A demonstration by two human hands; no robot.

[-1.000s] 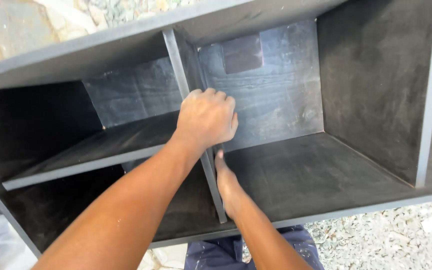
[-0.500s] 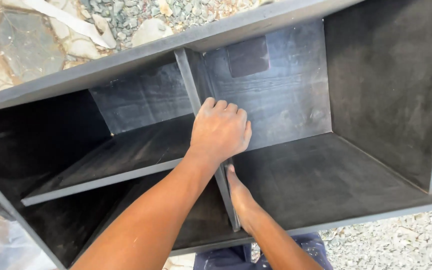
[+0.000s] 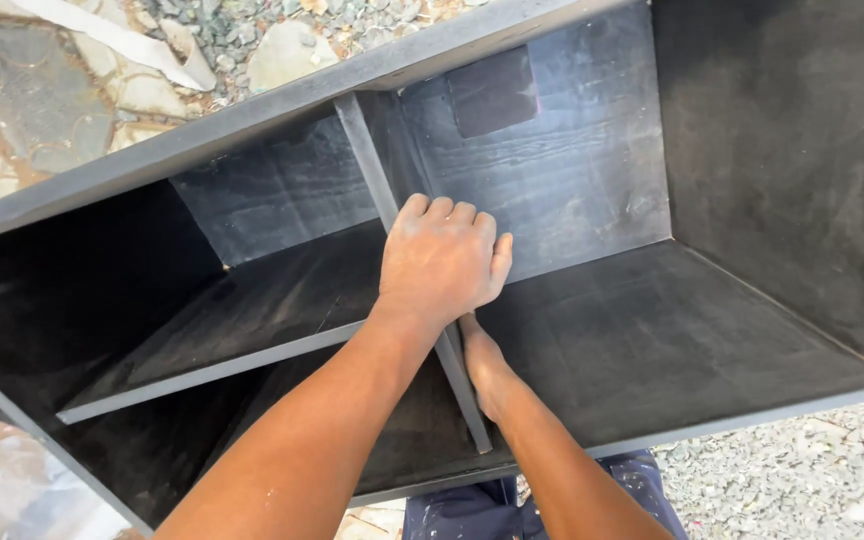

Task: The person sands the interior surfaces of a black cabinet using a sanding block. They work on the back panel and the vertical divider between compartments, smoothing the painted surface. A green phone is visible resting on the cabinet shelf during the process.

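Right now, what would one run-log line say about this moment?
left hand: flat on divider edge | right hand: beside divider, beneath left hand | black cabinet: open
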